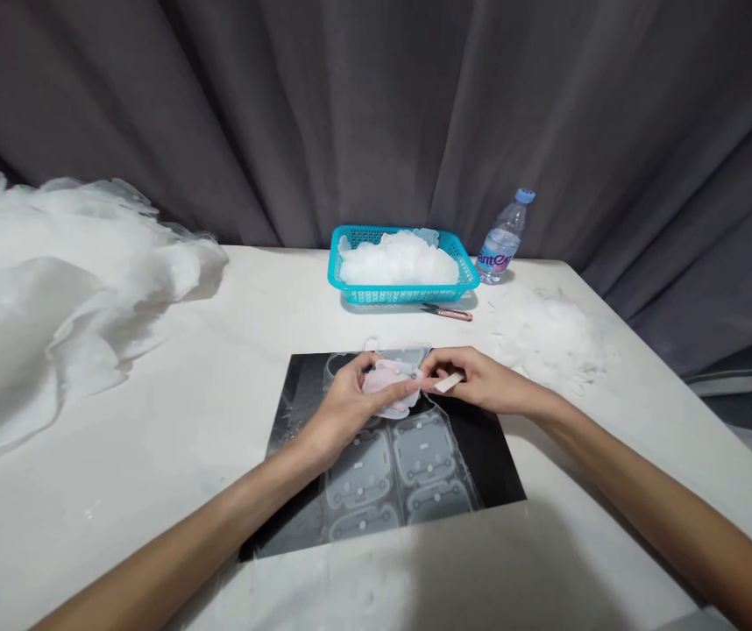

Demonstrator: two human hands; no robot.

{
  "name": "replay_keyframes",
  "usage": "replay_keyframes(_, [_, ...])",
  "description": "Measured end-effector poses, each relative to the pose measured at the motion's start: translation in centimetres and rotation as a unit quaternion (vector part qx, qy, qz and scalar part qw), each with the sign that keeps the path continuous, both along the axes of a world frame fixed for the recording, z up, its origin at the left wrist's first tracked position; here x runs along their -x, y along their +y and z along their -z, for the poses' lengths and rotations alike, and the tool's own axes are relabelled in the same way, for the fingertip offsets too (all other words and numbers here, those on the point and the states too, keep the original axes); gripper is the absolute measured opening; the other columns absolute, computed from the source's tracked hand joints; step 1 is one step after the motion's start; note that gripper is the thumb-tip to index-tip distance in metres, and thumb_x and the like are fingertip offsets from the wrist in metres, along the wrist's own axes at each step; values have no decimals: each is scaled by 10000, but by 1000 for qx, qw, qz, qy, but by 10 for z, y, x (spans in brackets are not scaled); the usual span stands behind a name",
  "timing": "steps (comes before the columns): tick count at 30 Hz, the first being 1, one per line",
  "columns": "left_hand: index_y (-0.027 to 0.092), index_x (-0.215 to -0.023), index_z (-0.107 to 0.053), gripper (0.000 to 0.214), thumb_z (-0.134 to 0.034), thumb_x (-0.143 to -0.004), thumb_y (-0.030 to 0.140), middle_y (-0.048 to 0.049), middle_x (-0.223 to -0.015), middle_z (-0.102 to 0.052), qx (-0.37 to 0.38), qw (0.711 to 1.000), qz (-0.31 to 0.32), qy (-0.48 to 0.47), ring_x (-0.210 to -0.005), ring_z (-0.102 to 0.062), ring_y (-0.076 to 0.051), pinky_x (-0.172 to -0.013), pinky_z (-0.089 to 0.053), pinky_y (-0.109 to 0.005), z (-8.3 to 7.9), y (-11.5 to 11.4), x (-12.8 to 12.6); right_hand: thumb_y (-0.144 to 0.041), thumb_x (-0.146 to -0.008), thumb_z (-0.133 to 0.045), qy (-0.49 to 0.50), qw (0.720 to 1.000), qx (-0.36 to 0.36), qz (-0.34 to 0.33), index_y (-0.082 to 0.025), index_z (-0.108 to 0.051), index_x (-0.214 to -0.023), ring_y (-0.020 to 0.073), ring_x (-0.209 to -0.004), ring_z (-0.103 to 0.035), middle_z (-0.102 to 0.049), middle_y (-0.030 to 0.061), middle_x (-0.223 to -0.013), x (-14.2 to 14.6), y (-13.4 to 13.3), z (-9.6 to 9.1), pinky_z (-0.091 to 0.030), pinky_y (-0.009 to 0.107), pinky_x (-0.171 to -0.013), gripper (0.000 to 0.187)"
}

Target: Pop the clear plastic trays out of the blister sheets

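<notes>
Over the black mat (500, 473), my left hand (350, 399) grips a small whitish translucent piece with a scalloped edge (389, 375), thumb across its face. My right hand (464, 372) is closed at the piece's right edge, fingertips almost touching my left thumb. A short flat cream-coloured strip (448, 383) sticks out from the right fingers; what it belongs to is hidden. Beneath both hands, a clear sheet (423, 447) with several rounded, frosted shapes lies on the mat. The hands cover part of its upper end.
A turquoise basket (402, 294) of white translucent pieces stands at the back, with pink-handled snips (451, 313) before it. A water bottle (502, 241) stands to its right. White scraps (556, 337) lie at right, a big heap of white sheet material (53, 289) at left.
</notes>
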State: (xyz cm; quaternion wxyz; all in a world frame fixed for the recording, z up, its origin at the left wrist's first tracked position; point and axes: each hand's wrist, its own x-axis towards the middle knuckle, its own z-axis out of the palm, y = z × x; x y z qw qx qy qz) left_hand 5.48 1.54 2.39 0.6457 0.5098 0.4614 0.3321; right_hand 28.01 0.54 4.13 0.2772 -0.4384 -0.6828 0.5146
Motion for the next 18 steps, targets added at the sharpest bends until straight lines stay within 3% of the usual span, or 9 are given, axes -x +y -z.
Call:
replay_keyframes(5, [163,-915,-623,523,-966,-636,443,-8,-778,-737,29,999,5,-24,-654,-667,-141,-614,-503,-232,4,2,2,-314,-924,-671,-33,999,-24,-19,-146,-693,-905,125,-705,-449,-567,-21,-769,-2,-2,-2,-338,253,-656,170])
replay_keyframes(8, [160,-911,-629,511,-966,-642,434,-15,-787,-751,32,999,1,-27,-665,-672,-138,-636,-513,-233,2,1,1,-312,-927,-663,-88,994,-62,13,-162,-707,-903,122,-648,-433,-531,-38,-701,1,-5,2,-314,250,-615,159])
replay_keyframes(12, [151,-928,-664,479,-958,-642,399,-32,-795,-770,72,997,20,-13,-698,-694,-153,-668,-515,-241,-9,-6,-2,-172,-864,-681,-217,955,-174,105,-182,-697,-858,162,-748,-568,-650,4,-775,9,-6,14,-367,272,-696,20])
replay_keyframes(14, [146,-963,-685,466,-941,-658,388,-53,-829,-786,93,994,55,2,-749,-716,-176,-706,-526,-257,-14,-7,-2,-107,-842,-667,-263,934,-206,130,-181,-685,-856,192,-841,-624,-716,35,-866,9,-4,18,-389,291,-750,78])
replay_keyframes(16, [149,-965,-683,472,-937,-648,390,-51,-839,-782,85,994,57,28,-769,-719,-190,-717,-531,-270,-14,-5,0,-94,-847,-665,-276,932,-206,111,-188,-684,-857,196,-866,-649,-738,29,-877,2,0,15,-398,291,-761,97])
replay_keyframes(18, [158,-959,-668,498,-942,-626,408,-32,-820,-758,64,996,49,50,-752,-706,-195,-697,-526,-276,-11,1,4,-125,-848,-705,-261,948,-179,46,-202,-696,-901,181,-841,-656,-741,4,-864,-8,3,5,-405,277,-742,94])
